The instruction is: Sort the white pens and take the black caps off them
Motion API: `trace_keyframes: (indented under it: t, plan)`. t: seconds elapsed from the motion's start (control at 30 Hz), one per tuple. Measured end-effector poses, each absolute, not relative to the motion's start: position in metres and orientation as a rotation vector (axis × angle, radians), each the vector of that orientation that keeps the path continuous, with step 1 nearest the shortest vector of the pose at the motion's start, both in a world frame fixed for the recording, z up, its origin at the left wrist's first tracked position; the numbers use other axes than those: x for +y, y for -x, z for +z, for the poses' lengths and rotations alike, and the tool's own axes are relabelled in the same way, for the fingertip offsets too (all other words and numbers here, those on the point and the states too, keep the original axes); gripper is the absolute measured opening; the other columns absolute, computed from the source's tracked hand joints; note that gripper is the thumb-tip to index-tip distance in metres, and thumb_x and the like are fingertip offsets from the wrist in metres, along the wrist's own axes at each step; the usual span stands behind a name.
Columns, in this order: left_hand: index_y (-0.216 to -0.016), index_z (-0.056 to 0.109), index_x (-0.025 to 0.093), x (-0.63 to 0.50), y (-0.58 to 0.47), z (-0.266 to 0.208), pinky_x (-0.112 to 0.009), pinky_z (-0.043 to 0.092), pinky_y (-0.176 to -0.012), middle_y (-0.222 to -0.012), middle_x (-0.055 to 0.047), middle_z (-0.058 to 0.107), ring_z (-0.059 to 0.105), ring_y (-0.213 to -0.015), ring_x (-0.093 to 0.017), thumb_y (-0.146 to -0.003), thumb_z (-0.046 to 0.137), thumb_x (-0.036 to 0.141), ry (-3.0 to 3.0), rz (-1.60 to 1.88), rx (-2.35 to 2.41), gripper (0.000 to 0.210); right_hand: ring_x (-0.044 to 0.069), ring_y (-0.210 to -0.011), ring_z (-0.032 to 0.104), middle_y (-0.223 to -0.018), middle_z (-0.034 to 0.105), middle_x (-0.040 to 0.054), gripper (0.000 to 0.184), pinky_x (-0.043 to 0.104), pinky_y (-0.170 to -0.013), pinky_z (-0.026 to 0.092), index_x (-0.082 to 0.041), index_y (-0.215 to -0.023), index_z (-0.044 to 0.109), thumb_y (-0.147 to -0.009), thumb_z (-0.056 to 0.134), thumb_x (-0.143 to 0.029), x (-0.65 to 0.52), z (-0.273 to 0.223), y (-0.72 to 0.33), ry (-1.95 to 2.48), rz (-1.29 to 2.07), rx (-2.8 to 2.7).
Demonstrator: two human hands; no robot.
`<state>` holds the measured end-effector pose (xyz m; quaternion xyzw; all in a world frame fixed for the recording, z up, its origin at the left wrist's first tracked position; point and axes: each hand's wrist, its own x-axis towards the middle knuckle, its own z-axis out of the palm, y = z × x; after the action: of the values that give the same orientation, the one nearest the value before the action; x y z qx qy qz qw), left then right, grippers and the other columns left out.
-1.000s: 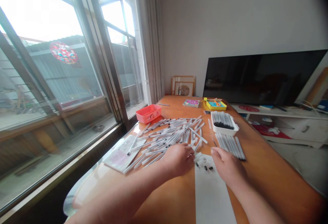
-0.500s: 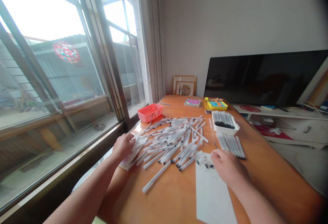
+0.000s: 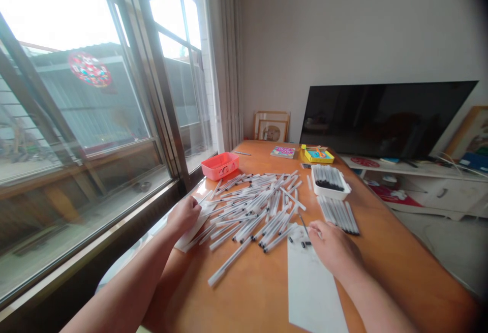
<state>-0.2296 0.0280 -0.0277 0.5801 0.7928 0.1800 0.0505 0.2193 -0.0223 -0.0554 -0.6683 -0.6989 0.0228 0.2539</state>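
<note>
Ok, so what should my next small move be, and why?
Probably bring your left hand across to your right hand: the right pinches a slim dark stick by the white sheet, while the left is apart, left of the heap of pens.

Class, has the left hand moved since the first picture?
Yes, leftward: the left hand went from right of the red box to its left.

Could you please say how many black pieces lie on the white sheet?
3 black pieces: one at left on the sheet, two beside the right hand, which may hide more.
</note>
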Motion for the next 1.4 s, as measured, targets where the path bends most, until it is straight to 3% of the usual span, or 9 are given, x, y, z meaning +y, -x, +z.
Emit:
trace_keyframes:
  t: [0.23,0.47,0.63,0.83,1.0,1.2,1.4]
  plan:
    - [-0.085,0.061,0.021,0.022,0.192,-0.020,-0.027,0.033,-0.064,-0.086,-0.004,0.068,0.057,-0.076,-0.018,-0.089,0.050,0.030,-2.107,0.668,2.234,0.014,0.022,-0.089,0.066,-0.094,0.073,0.0040,0.026,0.029,-0.069,0.042,-0.025,-0.093,0.070,-0.095,0.046,-0.036,-0.020,-0.057,-0.219,1.733,0.081,-1.911]
    - [-0.080,0.060,0.020,0.032,0.151,-0.023,-0.027,0.040,-0.071,-0.089,-0.005,0.067,0.059,-0.082,-0.018,-0.084,0.051,0.016,-2.295,0.654,1.914,0.011,0.022,-0.089,0.066,-0.092,0.073,0.0053,0.027,0.029,-0.074,0.044,-0.023,-0.094,0.071,-0.094,0.047,-0.034,-0.017,-0.062,-0.219,1.690,0.114,-1.906]
    - [-0.084,0.066,0.020,0.027,0.142,-0.030,-0.029,0.044,-0.077,-0.092,-0.006,0.067,0.060,-0.087,-0.020,-0.085,0.058,0.024,-2.381,0.712,1.728,0.009,0.023,-0.089,0.066,-0.090,0.073,0.0070,0.029,0.030,-0.074,0.045,-0.023,-0.094,0.073,-0.094,0.046,-0.033,-0.018,-0.060,-0.218,1.637,0.076,-1.902]
    - [-0.097,0.072,0.021,0.030,0.137,-0.025,-0.031,0.047,-0.078,-0.099,-0.007,0.067,0.062,-0.088,-0.020,-0.090,0.059,0.035,-2.429,0.718,1.594,0.020,0.024,-0.090,0.066,-0.092,0.073,0.0073,0.029,0.031,-0.076,0.046,-0.023,-0.097,0.072,-0.096,0.046,-0.035,-0.018,-0.062,-0.215,1.582,0.038,-1.887]
    - [-0.100,0.071,0.019,0.075,0.135,-0.007,-0.034,0.049,-0.087,-0.106,-0.010,0.069,0.063,-0.099,-0.023,-0.090,0.059,0.032,-2.464,0.716,1.681,0.020,0.024,-0.089,0.066,-0.094,0.073,0.0071,0.030,0.032,-0.077,0.046,-0.024,-0.098,0.071,-0.097,0.044,-0.036,-0.017,-0.064,-0.212,1.558,0.011,-1.866]
    - [-0.110,0.067,0.019,0.157,0.118,0.006,-0.031,0.047,-0.090,-0.119,-0.011,0.069,0.063,-0.111,-0.026,-0.087,0.060,0.037,-2.363,0.473,1.947,0.030,0.024,-0.089,0.066,-0.096,0.073,0.0079,0.029,0.033,-0.081,0.047,-0.023,-0.100,0.071,-0.099,0.045,-0.036,-0.014,-0.068,-0.211,1.496,-0.018,-1.847]
    - [-0.123,0.061,0.018,0.222,0.090,-0.003,-0.033,0.049,-0.089,-0.130,-0.017,0.064,0.063,-0.116,-0.031,-0.075,0.068,0.043,-2.205,0.248,2.024,0.055,0.024,-0.093,0.066,-0.098,0.071,0.0084,0.029,0.035,-0.085,0.049,-0.023,-0.101,0.070,-0.101,0.044,-0.036,-0.013,-0.068,-0.208,1.506,-0.005,-1.818]
